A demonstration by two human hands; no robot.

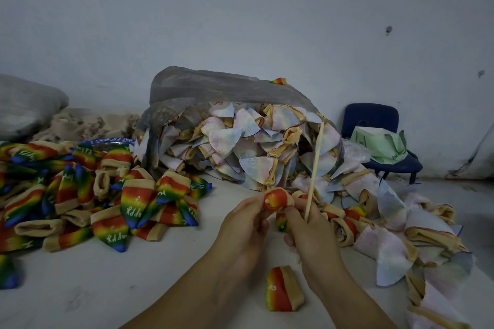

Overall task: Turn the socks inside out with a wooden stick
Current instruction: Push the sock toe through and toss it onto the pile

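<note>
Nearest the camera lies a single rainbow sock, bright side out, on the pale table between the forearms. Just beyond it both hands work one sock in hand: the left hand pinches its rolled tan cuff from the left, while the right hand pinches it from the right and also clamps the wooden stick between its fingers, the stick slanting up and away toward the bag. That sock looks partway turned, red showing at the bulge, though how much of it is hidden behind the fingers I cannot tell.

By my judgement the job is about midway. To the left sits a heap of finished socks, rainbow colours and lettering outward. Ahead and to the right, a grey plastic bag spills pale unturned socks, and a trail of them runs down the right edge of the table, so plenty remains.

Open room is the bare patch of table below and left of the hands; the piles crowd the right side and the back. A blue chair stands well apart by the wall.
</note>
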